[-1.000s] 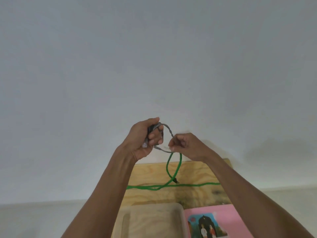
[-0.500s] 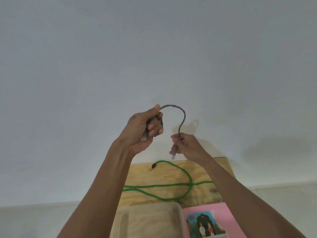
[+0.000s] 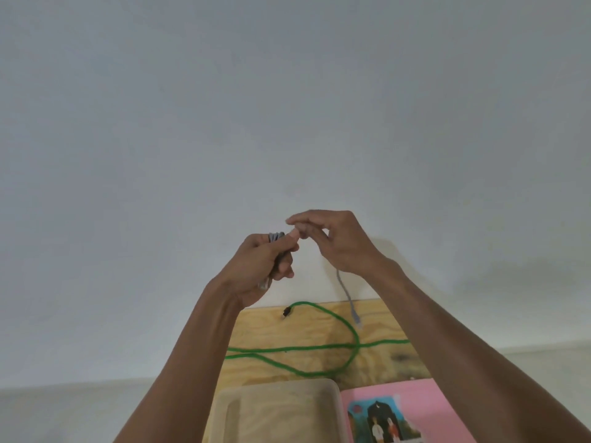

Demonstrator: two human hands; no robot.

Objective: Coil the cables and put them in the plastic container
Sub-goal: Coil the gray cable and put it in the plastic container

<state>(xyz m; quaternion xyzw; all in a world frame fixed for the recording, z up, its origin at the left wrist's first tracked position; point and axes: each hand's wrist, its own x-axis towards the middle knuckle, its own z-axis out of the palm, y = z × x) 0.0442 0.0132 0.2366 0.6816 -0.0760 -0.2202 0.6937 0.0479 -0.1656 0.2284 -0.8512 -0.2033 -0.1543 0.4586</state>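
The left hand [image 3: 259, 266] grips the gray cable [image 3: 347, 290] coil. The right hand [image 3: 332, 241] seems to pinch its loose tail, which hangs toward six o'clock. The plastic container [image 3: 278, 410] sits at six o'clock too.

- No words, numbers, brand marks or signs can be read anywhere from where I stand.
- The pink book [image 3: 412, 410] at the near right of the bench carries a printed picture on its cover, an arched dark shape with two small figures in front of it, but no lettering there is sharp enough to make out.
- The grey cable [image 3: 348, 298], the green cable [image 3: 319, 348] and the plastic container [image 3: 278, 388] show no label or marking that I can see.
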